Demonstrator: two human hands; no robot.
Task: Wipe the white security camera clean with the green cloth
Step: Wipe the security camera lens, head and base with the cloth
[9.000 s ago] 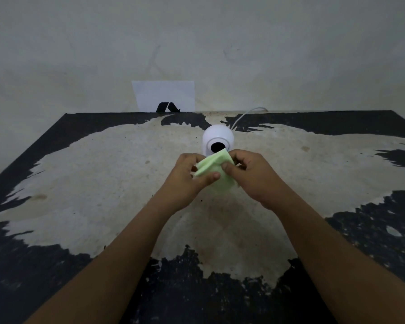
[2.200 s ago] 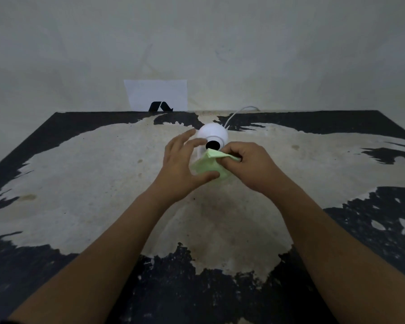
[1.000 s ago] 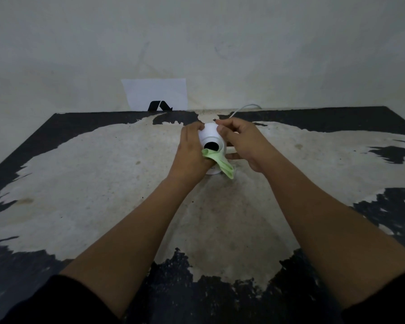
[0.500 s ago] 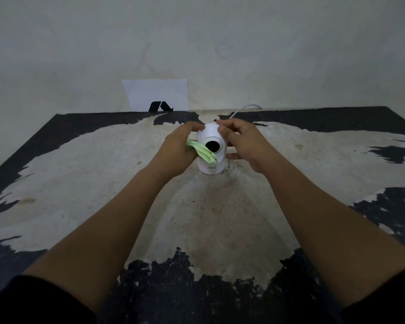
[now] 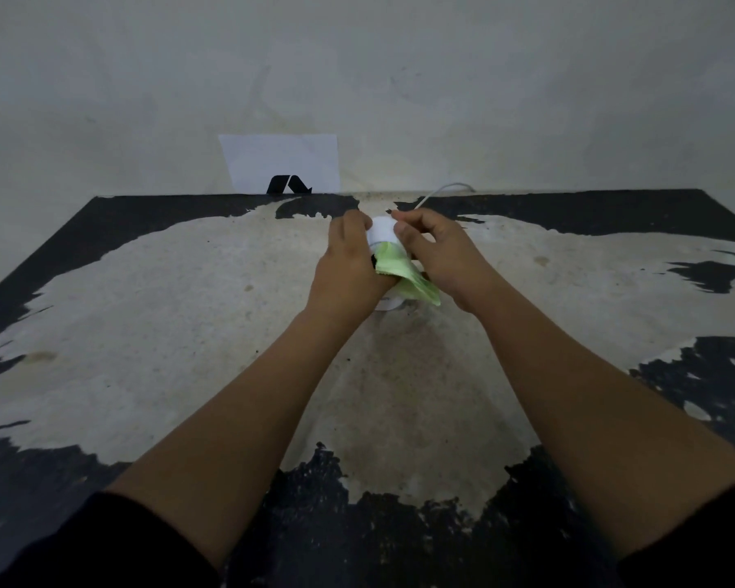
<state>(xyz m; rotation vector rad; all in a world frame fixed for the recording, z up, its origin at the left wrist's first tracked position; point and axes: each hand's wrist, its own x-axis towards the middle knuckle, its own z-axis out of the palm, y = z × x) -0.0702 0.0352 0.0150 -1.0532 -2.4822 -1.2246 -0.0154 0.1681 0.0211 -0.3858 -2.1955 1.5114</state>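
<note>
The white security camera (image 5: 382, 232) stands on the worn table (image 5: 187, 316), mostly covered by both hands. My left hand (image 5: 349, 269) presses the green cloth (image 5: 402, 273) over the camera's front, so the dark lens is almost hidden. The cloth hangs down to the right over the base. My right hand (image 5: 440, 258) grips the camera's round head from the right side, fingertips on top. A thin white cable (image 5: 440, 191) runs from the camera toward the wall.
A white sheet of paper (image 5: 281, 163) with a black mark leans against the wall behind the table. The tabletop is pale with flaking black paint around its edges. The wall stands right behind the far table edge.
My left hand has brought the cloth from the camera's left side across its front, covering the lens. My right hand has stayed on the camera's head.
</note>
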